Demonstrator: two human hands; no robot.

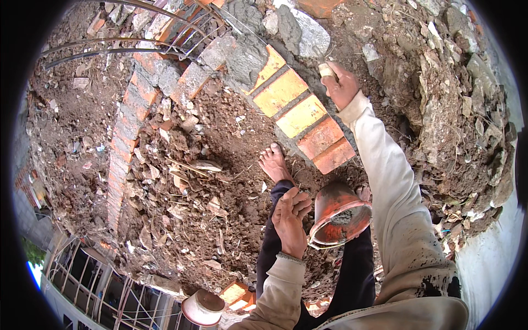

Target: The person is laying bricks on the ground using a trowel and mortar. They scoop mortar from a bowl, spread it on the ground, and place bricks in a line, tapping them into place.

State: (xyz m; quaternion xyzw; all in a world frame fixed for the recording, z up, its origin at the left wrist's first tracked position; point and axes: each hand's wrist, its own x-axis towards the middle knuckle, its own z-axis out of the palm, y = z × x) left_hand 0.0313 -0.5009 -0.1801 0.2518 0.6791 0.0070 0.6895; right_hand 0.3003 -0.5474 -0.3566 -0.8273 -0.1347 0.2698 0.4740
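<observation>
My right hand (341,85) grips a trowel by its pale handle. The trowel's broad greyish blade (314,36) points away from me, with a lump of wet grey mortar (288,30) on it. Just left of that hand runs a course of orange bricks (301,116) with grey mortar joints, its far end spread with more mortar (245,60). My left hand (290,224) hangs in front of my body, fingers loosely curled and empty. Between my legs stands a worn orange bucket (342,217), tilted toward me, with some grey mortar inside.
Steel rebar (124,39) arches across the far left near a brick corner. Another low brick wall (130,124) runs down the left. Rubble and earth (184,212) cover the ground, banked high on the right (434,110). A second bucket (202,308) and loose bricks (236,294) lie near me.
</observation>
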